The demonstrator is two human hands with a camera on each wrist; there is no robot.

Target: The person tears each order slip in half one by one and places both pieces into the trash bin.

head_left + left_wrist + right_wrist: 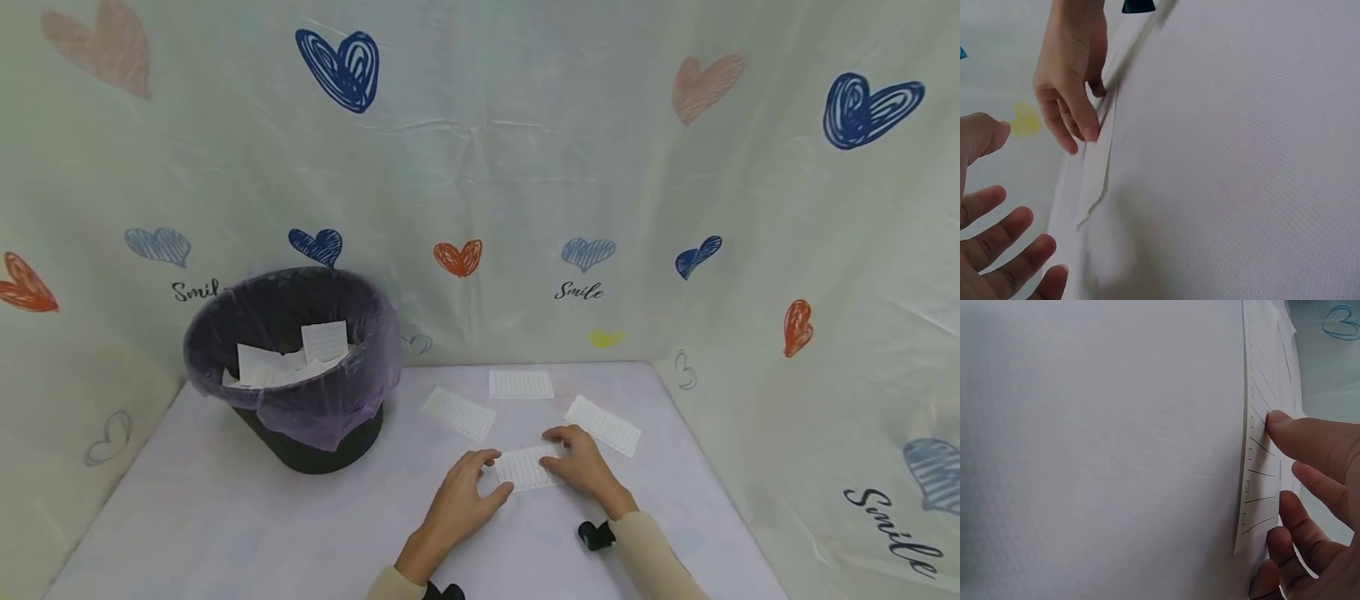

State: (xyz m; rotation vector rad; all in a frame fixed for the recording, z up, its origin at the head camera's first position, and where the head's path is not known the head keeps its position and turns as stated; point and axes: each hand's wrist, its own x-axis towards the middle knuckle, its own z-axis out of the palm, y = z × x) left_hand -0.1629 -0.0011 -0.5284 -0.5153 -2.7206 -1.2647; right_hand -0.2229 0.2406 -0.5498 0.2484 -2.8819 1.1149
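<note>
A white lined slip of paper (522, 470) with a column of small boxes lies nearly flat on the table, between both hands. My right hand (581, 467) is over its right part; the thumb (1285, 428) touches the printed face, and the other fingers spread at the far edge, apart from the thumb. My left hand (462, 500) hovers at the slip's left end, thumb and fingers apart and holding nothing. From the left wrist, the slip (1099, 169) appears edge-on with a ragged end.
Three similar slips lie farther back: one left (459, 413), one at the rear (521, 384), one right (603, 425). A dark bin (315, 454) with a purple liner (378, 350) stands at the left, holding several papers (326, 342). A heart-patterned curtain (480, 167) borders the table.
</note>
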